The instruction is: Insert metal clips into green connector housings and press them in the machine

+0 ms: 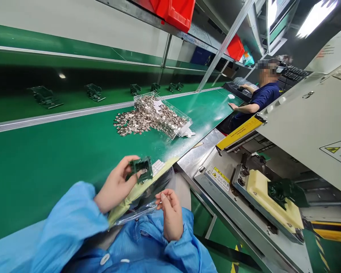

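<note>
My left hand is closed on a dark green plastic frame, a hollow boxy part held above the table's front edge. Beneath it a white sheet with a grid of small pieces lies partly covered. My right hand is held lower, in front of my lap, its thumb and fingertips pinched together. Whatever they hold, if anything, is too small to make out. Close to those fingertips hangs a clear plastic bag, along with yellow sheeting at the table edge.
A clear tray of small metal pieces sits on the green table, with a loose pile beside it. Several dark green parts stand behind. At right, a machine bears a cream fixture. A co-worker sits beyond.
</note>
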`<state>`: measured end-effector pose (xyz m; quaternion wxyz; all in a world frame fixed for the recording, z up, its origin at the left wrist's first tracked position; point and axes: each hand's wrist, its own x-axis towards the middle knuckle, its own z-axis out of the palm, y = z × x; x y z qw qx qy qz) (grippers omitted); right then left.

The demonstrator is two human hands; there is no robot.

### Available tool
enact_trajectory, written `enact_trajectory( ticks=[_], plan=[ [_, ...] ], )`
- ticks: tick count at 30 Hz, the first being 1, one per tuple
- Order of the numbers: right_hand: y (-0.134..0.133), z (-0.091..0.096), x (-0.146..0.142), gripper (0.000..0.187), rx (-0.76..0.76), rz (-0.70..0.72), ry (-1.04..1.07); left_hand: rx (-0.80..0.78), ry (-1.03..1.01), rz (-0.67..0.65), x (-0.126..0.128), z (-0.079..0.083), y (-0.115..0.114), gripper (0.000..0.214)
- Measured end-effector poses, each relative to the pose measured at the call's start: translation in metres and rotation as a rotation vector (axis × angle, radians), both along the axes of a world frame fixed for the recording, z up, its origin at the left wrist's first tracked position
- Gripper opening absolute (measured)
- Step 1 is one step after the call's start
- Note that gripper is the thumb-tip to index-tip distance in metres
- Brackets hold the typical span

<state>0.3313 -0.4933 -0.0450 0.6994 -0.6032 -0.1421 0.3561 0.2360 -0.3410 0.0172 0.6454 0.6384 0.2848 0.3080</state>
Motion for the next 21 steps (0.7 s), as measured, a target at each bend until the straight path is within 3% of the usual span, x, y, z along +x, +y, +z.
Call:
enact_trajectory(
  ticks=[3,7,13,21],
  plan=[
    [0.006,-0.013,0.016,0.039,-0.059,-0.013,-0.004,-0.050,-0.119,-0.106,0.045,-0.009,0.022,0.042],
    [0.019,-0.011,0.024,0.043,-0.070,0.045,-0.044,-0.095,-0.157,-0.257,0.082,-0.020,0.021,0.040],
    [0.036,-0.004,0.019,0.040,-0.029,0.069,-0.055,-0.133,-0.106,-0.303,0.081,-0.024,0.005,0.040],
    [0.048,-0.010,0.008,0.039,0.019,-0.015,-0.044,-0.215,-0.124,-0.270,0.076,-0.010,-0.007,0.045]
  ],
)
